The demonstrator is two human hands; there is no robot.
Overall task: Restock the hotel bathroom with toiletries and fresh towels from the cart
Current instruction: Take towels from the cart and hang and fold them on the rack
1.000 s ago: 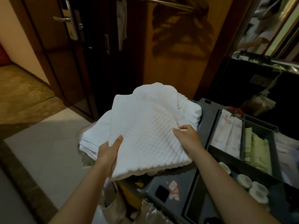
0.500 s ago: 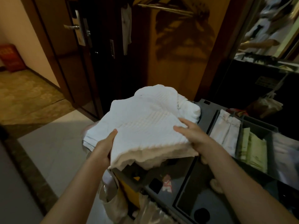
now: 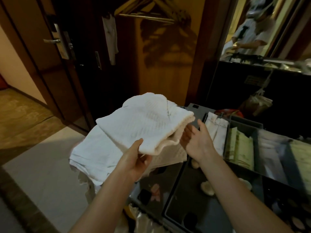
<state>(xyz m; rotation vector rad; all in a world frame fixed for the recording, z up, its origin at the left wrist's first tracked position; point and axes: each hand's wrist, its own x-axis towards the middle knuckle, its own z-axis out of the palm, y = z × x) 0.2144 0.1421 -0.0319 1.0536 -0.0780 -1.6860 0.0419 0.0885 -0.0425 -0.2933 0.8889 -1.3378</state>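
Note:
A folded white towel [image 3: 148, 121] is lifted off a stack of white towels [image 3: 96, 153] at the left end of the grey cart [image 3: 171, 207]. My left hand [image 3: 134, 160] grips the towel's near corner, thumb on top and fingers underneath. My right hand [image 3: 196, 140] is off the towel, just right of its edge, with fingers spread and relaxed. Packets of toiletries [image 3: 239, 147] lie in the cart's trays at the right.
A dark wooden door [image 3: 55, 52] with a metal handle stands at the left. An open closet with hangers [image 3: 151, 12] is straight ahead. A mirror [image 3: 262, 27] above a dark counter is at the upper right. Pale floor tiles [image 3: 40, 165] lie left of the cart.
The top towel has been raised off the stack by my left hand. My right hand has let go of its right edge and drawn slightly away, fingers opening.

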